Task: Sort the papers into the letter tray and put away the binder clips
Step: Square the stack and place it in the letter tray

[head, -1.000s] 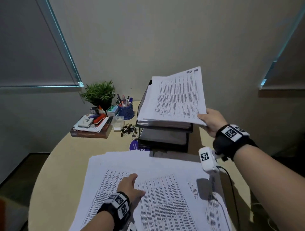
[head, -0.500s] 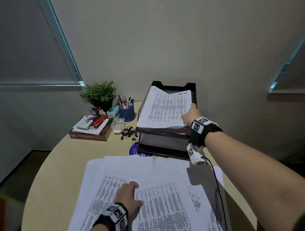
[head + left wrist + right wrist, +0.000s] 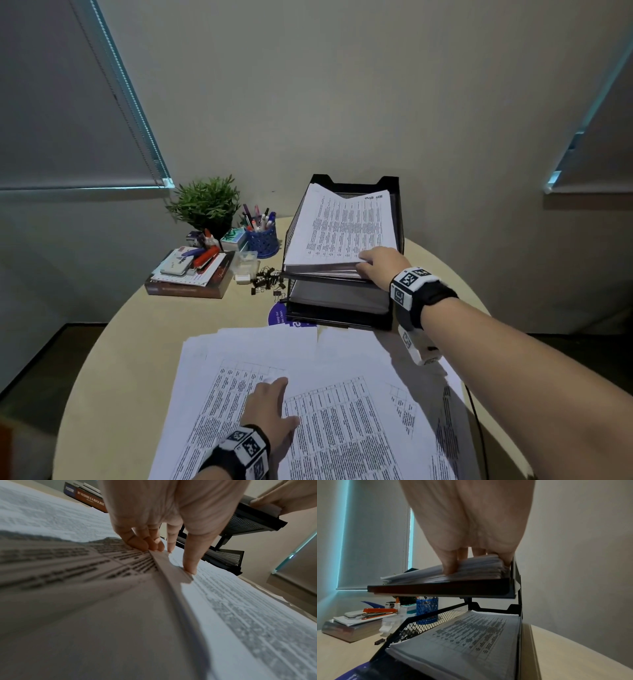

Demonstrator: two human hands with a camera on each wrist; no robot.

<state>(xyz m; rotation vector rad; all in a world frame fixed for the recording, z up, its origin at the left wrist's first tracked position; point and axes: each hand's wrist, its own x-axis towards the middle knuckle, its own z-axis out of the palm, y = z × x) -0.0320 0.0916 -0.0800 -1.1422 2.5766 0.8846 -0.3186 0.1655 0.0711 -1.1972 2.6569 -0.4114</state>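
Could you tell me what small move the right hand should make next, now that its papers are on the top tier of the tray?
Probably let go and draw back toward the loose papers on the table. The right hand grips the front edge of a stack that already lies in the letter tray, so that batch looks placed. The left hand rests on the papers waiting to be sorted.

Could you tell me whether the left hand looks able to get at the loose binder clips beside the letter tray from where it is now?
Probably yes: the left hand only presses on the spread papers, and bare table lies between those and the binder clips.
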